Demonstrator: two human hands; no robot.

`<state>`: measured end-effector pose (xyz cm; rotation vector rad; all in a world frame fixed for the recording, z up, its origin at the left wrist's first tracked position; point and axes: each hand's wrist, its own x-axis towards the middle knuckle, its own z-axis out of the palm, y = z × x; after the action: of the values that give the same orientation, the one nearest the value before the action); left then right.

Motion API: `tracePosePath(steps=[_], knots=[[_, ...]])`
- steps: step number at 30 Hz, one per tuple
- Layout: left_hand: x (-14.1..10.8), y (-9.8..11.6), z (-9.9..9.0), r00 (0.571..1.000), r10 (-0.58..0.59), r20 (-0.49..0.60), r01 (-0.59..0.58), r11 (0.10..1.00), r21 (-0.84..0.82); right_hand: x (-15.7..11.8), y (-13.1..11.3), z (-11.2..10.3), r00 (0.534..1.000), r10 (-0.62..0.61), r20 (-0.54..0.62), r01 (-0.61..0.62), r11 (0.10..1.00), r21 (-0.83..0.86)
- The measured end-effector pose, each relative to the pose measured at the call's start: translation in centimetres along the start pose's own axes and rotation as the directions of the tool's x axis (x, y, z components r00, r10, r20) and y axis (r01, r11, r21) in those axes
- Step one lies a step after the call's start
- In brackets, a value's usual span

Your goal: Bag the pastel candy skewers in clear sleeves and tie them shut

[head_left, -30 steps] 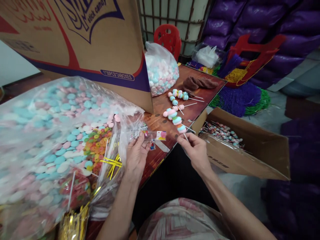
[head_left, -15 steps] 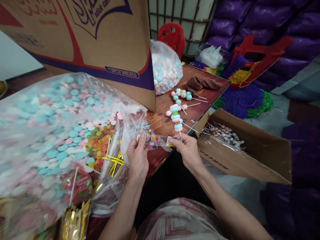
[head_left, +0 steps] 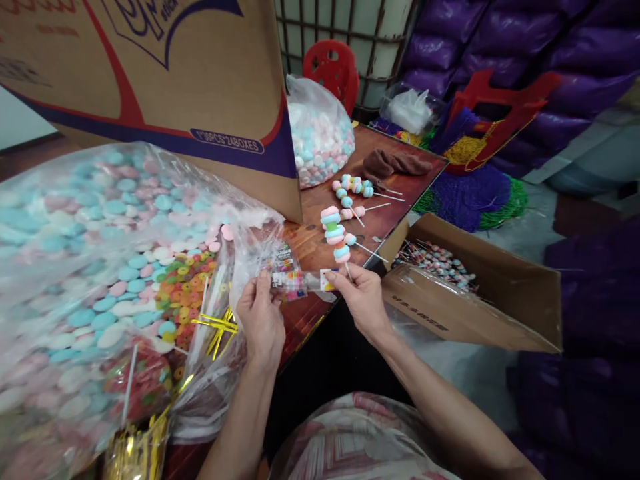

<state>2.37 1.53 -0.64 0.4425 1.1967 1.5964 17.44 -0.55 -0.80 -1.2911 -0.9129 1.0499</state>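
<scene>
My left hand is closed, pinching one end of a small clear printed candy wrapper. Between the fingers of my right hand are the stick of a marshmallow skewer and the wrapper's other end. The skewer stands upright with pink, blue and white marshmallows and gummy rings. More printed wrappers lie on the table behind my left hand. Several finished skewers rest beyond my right hand. Left of my hands, a large clear bag spreads open with loose marshmallows and gummy rings.
A tall printed carton stands at the back left, beside another marshmallow bag. Gold twist ties lie near my left forearm. A brown cloth is at the far edge. An open box holding skewers stands right of the table.
The view has shifted slightly right, so things appear further left. Both hands keep their hold, and the wrapper stays stretched between them.
</scene>
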Motion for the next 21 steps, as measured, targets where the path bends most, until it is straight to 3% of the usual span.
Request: tracePosePath(steps=[4, 12, 17, 21], knots=[[0.5, -0.1, -0.4, 0.991, -0.111, 0.069, 0.114, 0.993, -0.037, 0.0, -0.3, -0.3, 0.999, 0.037, -0.036, -0.035, 0.999, 0.040], [0.7, 0.5, -0.3, 0.976, -0.187, 0.107, 0.189, 0.982, -0.002, 0.4, -1.1, -1.1, 0.995, 0.050, -0.082, -0.045, 0.997, 0.065], [0.8, 0.0, -0.2, 0.987, -0.146, 0.068, 0.144, 0.989, 0.030, 0.2, -1.0, -0.9, 0.996, 0.012, -0.086, -0.010, 1.000, 0.028], [0.9, -0.7, -0.2, 0.998, 0.041, 0.044, -0.047, 0.989, 0.139, 0.2, -0.4, -0.7, 0.996, -0.045, -0.079, 0.045, 0.999, 0.002]])
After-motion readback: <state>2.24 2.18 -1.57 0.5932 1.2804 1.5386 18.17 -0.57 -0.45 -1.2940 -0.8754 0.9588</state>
